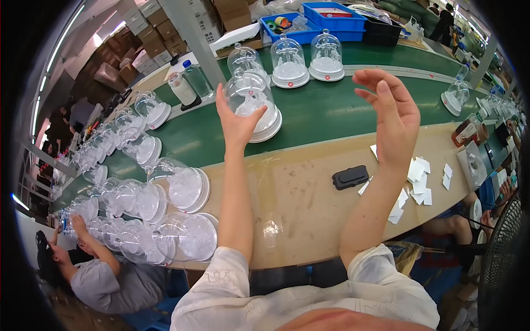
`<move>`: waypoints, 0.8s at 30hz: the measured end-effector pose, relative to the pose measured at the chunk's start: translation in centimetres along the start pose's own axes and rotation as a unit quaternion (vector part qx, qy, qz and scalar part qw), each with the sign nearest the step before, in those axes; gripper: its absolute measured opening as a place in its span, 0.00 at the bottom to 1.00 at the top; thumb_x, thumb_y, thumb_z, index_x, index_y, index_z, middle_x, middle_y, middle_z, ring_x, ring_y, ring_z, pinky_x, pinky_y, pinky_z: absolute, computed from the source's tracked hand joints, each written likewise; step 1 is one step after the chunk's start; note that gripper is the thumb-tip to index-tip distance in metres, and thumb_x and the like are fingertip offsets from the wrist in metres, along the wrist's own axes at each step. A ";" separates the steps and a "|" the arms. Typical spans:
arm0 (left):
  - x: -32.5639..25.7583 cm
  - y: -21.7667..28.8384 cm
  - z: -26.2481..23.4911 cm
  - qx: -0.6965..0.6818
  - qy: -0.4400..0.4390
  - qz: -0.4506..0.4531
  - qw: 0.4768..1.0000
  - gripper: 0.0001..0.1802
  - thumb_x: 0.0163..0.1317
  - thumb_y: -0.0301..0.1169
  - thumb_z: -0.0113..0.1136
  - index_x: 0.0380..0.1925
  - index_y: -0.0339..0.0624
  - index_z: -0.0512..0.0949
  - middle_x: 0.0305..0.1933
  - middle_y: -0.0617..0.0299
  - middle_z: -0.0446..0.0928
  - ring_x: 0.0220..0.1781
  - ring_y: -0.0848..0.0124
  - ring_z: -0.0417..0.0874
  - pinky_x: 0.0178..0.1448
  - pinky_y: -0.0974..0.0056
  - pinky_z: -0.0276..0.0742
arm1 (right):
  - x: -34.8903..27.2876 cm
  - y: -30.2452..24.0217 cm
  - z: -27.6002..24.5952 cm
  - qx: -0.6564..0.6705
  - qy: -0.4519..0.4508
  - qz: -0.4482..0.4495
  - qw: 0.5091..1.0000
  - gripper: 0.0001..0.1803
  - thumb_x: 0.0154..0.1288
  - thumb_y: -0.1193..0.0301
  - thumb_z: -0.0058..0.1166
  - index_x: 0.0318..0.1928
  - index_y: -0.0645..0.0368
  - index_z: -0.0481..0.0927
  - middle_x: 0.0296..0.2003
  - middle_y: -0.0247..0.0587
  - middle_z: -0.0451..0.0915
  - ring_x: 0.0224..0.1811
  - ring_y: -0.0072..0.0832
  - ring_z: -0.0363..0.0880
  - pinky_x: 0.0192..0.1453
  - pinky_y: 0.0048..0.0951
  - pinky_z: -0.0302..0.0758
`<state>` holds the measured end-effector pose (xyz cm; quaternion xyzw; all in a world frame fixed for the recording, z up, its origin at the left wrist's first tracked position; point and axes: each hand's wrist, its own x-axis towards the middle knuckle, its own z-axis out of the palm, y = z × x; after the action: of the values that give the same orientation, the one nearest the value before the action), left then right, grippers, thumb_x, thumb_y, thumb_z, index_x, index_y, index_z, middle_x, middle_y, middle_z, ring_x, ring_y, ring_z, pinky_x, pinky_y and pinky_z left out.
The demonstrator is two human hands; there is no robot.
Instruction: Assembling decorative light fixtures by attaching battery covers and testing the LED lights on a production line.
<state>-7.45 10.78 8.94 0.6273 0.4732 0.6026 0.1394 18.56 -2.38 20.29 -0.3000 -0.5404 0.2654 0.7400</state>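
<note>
My left hand reaches forward with thumb and fingers spread, in front of a clear dome on a round white base. Whether its skin touches the dome cannot be told. Inside the dome sits a pale, clear-looking figure. My right hand is raised over the far edge of the brown tabletop, palm turned inward. Its fingers are loosely bent and apart, with nothing in them. Behind the nearest dome stand more of the same kind, among them a middle one and a right one.
Many domes crowd the left side. A black oblong case and scattered white cards lie on the brown tabletop. Beyond runs a green belt. Blue bins stand behind it. A co-worker sits at left; a fan is at right.
</note>
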 end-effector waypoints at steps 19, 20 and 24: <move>1.5 0.8 -2.6 -0.154 0.058 -0.022 0.986 0.11 0.67 0.32 0.61 0.41 0.35 0.79 0.40 0.62 0.80 0.43 0.76 0.78 0.51 0.70 0.74 | -0.5 -0.5 0.3 -0.025 -0.049 -0.021 0.998 0.13 0.73 0.70 0.48 0.48 0.67 0.79 0.44 0.44 0.82 0.49 0.29 0.80 0.55 0.30 0.75; 1.6 1.3 -2.6 -0.166 0.068 0.032 0.983 0.07 0.69 0.28 0.57 0.37 0.35 0.80 0.35 0.66 0.80 0.38 0.80 0.77 0.45 0.74 0.73 | -0.6 -0.9 0.4 -0.043 -0.040 -0.024 0.998 0.13 0.73 0.70 0.48 0.48 0.67 0.79 0.44 0.44 0.82 0.49 0.29 0.80 0.55 0.30 0.75; 1.2 4.4 -4.5 -0.165 0.062 0.028 0.984 0.21 0.72 0.37 0.54 0.20 0.38 0.72 0.21 0.71 0.69 0.25 0.83 0.64 0.29 0.74 0.56 | -1.0 -1.0 1.7 0.023 -0.048 -0.016 0.998 0.07 0.67 0.79 0.54 0.44 0.68 0.78 0.41 0.41 0.82 0.45 0.25 0.80 0.52 0.27 0.76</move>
<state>-9.79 7.65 14.09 0.5697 0.3570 0.7143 0.1945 16.73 -3.53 20.79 -0.2609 -0.5736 0.2803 0.7242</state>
